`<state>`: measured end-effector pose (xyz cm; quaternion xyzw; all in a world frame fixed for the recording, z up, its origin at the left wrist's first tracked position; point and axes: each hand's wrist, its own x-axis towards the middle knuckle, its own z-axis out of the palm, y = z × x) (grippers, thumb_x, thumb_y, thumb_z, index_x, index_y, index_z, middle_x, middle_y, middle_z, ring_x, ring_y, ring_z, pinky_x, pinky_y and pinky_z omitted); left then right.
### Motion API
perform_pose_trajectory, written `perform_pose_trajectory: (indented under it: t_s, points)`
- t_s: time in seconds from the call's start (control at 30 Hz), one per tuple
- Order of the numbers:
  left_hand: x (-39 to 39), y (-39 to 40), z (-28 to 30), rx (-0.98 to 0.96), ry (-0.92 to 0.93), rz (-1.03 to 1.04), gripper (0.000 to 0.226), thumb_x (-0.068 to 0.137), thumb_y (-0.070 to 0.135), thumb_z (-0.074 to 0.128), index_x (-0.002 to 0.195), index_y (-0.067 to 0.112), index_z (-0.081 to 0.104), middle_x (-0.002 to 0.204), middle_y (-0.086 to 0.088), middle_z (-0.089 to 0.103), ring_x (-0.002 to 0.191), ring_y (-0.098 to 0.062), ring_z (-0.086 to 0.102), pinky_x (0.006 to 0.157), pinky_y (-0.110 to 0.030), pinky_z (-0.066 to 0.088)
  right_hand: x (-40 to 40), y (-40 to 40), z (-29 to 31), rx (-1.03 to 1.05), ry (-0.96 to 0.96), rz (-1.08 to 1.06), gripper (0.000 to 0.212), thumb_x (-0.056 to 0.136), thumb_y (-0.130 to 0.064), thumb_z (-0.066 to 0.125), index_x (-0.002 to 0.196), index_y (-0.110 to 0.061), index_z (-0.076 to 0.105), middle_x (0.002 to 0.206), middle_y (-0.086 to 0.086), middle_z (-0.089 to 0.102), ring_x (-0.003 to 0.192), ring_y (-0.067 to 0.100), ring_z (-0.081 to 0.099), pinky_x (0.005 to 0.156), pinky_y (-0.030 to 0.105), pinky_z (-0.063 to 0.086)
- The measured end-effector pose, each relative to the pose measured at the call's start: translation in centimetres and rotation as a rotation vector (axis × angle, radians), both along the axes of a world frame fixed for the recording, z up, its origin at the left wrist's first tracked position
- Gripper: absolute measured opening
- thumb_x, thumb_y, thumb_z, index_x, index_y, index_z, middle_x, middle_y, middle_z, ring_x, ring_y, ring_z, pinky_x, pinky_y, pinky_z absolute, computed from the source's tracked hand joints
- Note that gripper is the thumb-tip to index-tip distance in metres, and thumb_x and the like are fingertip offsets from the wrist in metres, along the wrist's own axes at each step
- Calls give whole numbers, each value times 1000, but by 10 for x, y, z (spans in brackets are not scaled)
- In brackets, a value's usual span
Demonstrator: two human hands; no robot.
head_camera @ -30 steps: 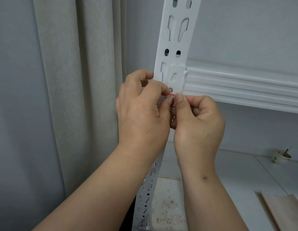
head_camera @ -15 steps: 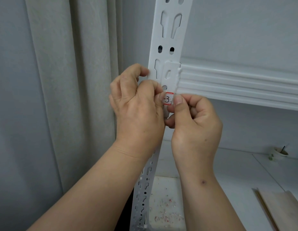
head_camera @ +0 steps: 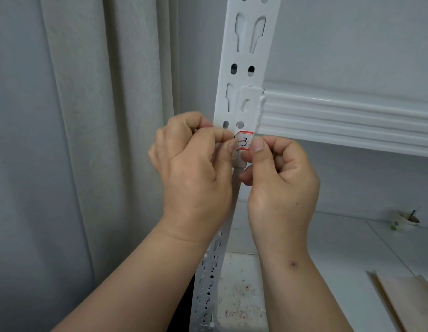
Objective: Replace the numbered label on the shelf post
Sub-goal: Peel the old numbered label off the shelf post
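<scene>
A white slotted shelf post [head_camera: 246,56] runs from the top of the view down to the floor. A small white label [head_camera: 244,141] with red bands and a handwritten "-3" lies on the post just below the shelf beam's bracket. My left hand [head_camera: 196,168] pinches the label's left edge with thumb and forefinger, covering part of the writing. My right hand [head_camera: 280,178] has its thumb tip at the label's right edge, the other fingers curled. Whether the label is stuck flat to the post I cannot tell.
A white ribbed shelf beam [head_camera: 347,116] runs right from the post. A pale curtain [head_camera: 100,116] hangs to the left. Below, small paper scraps [head_camera: 239,305] litter the floor, a tape roll [head_camera: 405,221] sits at far right, and a brown paper sheet [head_camera: 409,303] lies bottom right.
The label, first almost hidden between my fingers, has come into view and now shows its "-3" face on the post. Both hands stay at its edges.
</scene>
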<state>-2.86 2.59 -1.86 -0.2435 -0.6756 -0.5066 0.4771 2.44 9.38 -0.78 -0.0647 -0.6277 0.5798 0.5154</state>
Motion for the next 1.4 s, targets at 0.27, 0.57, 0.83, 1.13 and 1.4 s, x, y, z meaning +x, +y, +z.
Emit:
perform_pose_trajectory:
  t_s: [0.27, 0.57, 0.83, 1.13, 1.4]
  points:
    - [-7, 5, 14, -97, 70, 42, 7, 79, 21, 73, 82, 17, 68, 98, 8, 53, 97, -15, 46, 86, -30, 27, 1, 0, -2, 38, -9, -18, 15, 95, -20, 58, 83, -15, 66, 73, -3, 71, 58, 4, 63, 55, 15, 47]
    - [-7, 7, 18, -144, 55, 67, 5, 80, 19, 67, 79, 15, 64, 106, -3, 57, 99, -17, 36, 78, -23, 17, 1, 2, -3, 71, -28, -33, 14, 94, -19, 58, 83, -17, 65, 71, -2, 71, 57, 10, 63, 55, 22, 50]
    - [-9, 7, 3, -205, 65, 50, 11, 84, 23, 55, 79, 15, 60, 110, 10, 42, 97, -16, 36, 81, -24, 15, 3, 3, -3, 46, -40, -14, 15, 94, -17, 58, 81, -19, 65, 70, -3, 71, 54, 7, 62, 53, 18, 49]
    - [-1, 0, 7, -31, -32, -14, 7, 83, 25, 67, 86, 19, 69, 104, 11, 41, 102, -11, 39, 85, -22, 24, 2, 1, -2, 41, -35, 1, 14, 94, -18, 58, 82, -18, 65, 71, -2, 71, 56, 9, 61, 54, 19, 50]
    - [-7, 5, 17, -133, 90, 61, 5, 79, 20, 72, 79, 17, 68, 98, 1, 58, 97, -16, 44, 83, -27, 23, 5, 4, -2, 52, -55, -12, 14, 94, -19, 58, 81, -20, 64, 73, -3, 71, 56, 14, 62, 55, 26, 55]
